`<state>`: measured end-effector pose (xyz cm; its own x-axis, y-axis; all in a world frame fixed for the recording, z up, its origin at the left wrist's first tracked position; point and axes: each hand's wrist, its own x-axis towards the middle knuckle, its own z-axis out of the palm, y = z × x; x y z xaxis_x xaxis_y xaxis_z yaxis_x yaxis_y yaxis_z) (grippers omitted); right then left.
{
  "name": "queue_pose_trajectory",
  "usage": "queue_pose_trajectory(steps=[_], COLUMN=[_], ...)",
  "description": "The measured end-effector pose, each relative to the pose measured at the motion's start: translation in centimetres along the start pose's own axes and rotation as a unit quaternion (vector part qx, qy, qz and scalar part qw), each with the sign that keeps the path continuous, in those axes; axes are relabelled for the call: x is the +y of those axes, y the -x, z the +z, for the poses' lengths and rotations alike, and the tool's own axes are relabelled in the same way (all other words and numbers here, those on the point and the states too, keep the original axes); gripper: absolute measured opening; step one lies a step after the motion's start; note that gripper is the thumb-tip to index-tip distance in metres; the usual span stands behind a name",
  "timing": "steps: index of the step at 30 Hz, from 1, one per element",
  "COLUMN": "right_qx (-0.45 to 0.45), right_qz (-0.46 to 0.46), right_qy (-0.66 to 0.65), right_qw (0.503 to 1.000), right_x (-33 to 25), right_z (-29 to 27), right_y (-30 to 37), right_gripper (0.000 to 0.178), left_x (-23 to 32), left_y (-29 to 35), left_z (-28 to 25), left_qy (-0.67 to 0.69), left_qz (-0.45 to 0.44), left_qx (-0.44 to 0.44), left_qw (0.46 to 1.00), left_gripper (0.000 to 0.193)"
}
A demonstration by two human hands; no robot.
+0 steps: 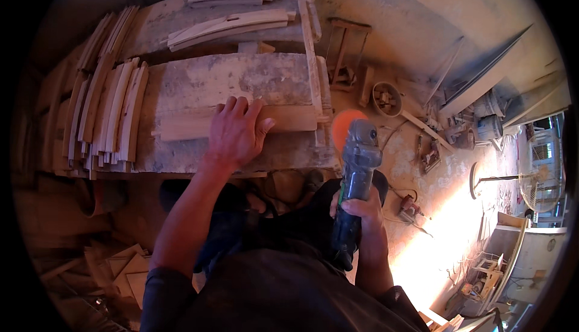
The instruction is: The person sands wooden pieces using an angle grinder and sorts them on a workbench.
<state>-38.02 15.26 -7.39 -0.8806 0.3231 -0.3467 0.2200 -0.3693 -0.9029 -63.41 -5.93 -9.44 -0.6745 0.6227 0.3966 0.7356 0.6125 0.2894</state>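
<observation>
Head view: the left hand (236, 132) lies flat, fingers spread, on a pale wooden board (241, 122) lying across the dusty table (199, 82). The right hand (362, 210) has its fingers wrapped round a grey-green angle grinder (356, 175) with a blurred orange disc. Curved slats (111, 112) are stacked at the left; the floor (434, 211) is cluttered.

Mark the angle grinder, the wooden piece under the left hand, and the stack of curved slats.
angle grinder (357, 169), head view, on its grey motor housing.
wooden piece (181, 127), head view, on its left end, clear of the fingers.
stack of curved slats (111, 112), head view, mid-stack.
</observation>
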Motion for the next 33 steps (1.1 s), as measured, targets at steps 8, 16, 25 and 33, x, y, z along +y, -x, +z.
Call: queue_pose_trajectory(steps=[8,16,25,33], right_qx=[-0.048,-0.046,-0.086,-0.033], right_qz=[-0.001,0.006,-0.019,-0.053], right_qy=[0.025,0.014,-0.005,-0.021], right_qw=[0.999,0.999,0.996,0.998], right_x=[-0.3,-0.1,0.7,0.4], right_z=[0.4,-1.9,-2.4,-2.0], right_y=[-3.6,-3.5,-5.1,-3.2], right_gripper=[0.047,0.051,0.049,0.053], left_x=[-1.0,-1.0,-0.9,-4.0], left_y=[-1.2,-1.3,-1.2,1.9], left_z=[1.0,1.4,2.1,-2.4], left_qy=[-0.014,-0.022,-0.008,0.011], left_qz=[0.006,0.003,-0.016,0.047], left_qx=[-0.014,-0.008,-0.025,-0.063], left_qw=[1.0,1.0,1.0,0.997], left_gripper=[0.023,0.022,0.025,0.054])
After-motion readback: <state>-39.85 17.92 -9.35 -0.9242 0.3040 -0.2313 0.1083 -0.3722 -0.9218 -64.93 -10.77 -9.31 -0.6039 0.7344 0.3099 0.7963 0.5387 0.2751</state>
